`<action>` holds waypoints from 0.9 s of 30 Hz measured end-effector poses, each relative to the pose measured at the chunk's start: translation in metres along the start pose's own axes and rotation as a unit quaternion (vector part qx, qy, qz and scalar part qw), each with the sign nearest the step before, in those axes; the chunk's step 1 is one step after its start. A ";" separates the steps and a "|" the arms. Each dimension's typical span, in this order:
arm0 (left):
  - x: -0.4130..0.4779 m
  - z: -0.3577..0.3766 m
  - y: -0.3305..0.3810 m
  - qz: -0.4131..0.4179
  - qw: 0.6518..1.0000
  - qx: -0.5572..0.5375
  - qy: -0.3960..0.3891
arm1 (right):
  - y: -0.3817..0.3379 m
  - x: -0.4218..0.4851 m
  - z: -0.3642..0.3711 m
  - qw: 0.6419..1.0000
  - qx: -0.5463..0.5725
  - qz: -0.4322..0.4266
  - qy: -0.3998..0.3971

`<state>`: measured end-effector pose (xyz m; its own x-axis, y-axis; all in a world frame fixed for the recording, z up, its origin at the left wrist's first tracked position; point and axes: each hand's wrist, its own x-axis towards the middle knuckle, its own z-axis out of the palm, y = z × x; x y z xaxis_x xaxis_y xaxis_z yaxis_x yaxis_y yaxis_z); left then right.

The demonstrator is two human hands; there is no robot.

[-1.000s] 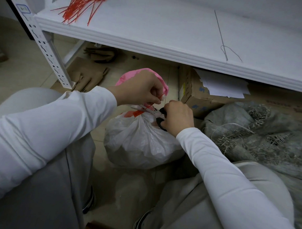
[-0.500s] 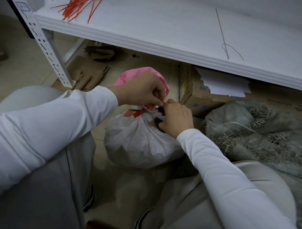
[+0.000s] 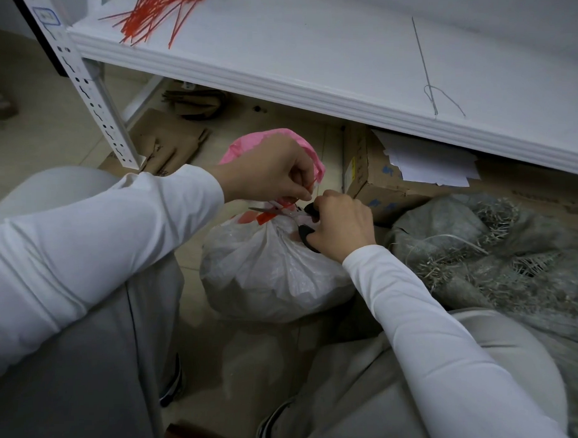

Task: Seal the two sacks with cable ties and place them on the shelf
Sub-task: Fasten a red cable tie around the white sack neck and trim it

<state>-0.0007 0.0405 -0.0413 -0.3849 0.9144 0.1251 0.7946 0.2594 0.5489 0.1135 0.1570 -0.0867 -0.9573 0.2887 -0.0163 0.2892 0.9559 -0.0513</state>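
- One white sack [image 3: 270, 278] sits on the floor below the shelf [image 3: 308, 54]. Its neck is gathered, apparently bound by a red cable tie [image 3: 309, 186], and its contents are hidden.
- Left hand [image 3: 273, 173] pinches the tie's tail. Right hand [image 3: 342, 226] grips black scissors [image 3: 306, 234], so trimming seems to be underway.
- Pink sack [image 3: 298, 143] lies behind; I cannot tell whether it is tied.
- Neither sack is shelved yet; spare ties [image 3: 156, 17] lie up there.
- Cardboard box [image 3: 378, 189] holds white papers [image 3: 426, 161].

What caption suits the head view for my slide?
Left hand pinches the tail of the red cable tie on the white sack; right hand holds black-handled scissors against it.
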 end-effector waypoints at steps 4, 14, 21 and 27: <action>-0.001 0.004 0.004 0.005 1.000 0.006 -0.017 | -0.005 -0.003 0.004 1.000 0.009 -0.018 -0.004; 0.003 0.000 -0.003 -0.006 1.000 0.010 0.018 | -0.001 0.001 -0.006 1.000 -0.022 -0.011 0.016; 0.001 0.001 0.000 -0.006 1.000 0.006 0.008 | 0.000 -0.002 -0.001 1.000 0.005 -0.006 0.003; 0.001 0.004 0.003 0.002 1.000 0.010 -0.004 | -0.004 -0.002 0.003 1.000 0.007 -0.022 0.005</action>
<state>0.0035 0.0434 -0.0424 -0.3791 0.9174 0.1207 0.8048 0.2626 0.5323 0.1140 0.1521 -0.0893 -0.9690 0.2471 -0.0041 0.2469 0.9668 -0.0663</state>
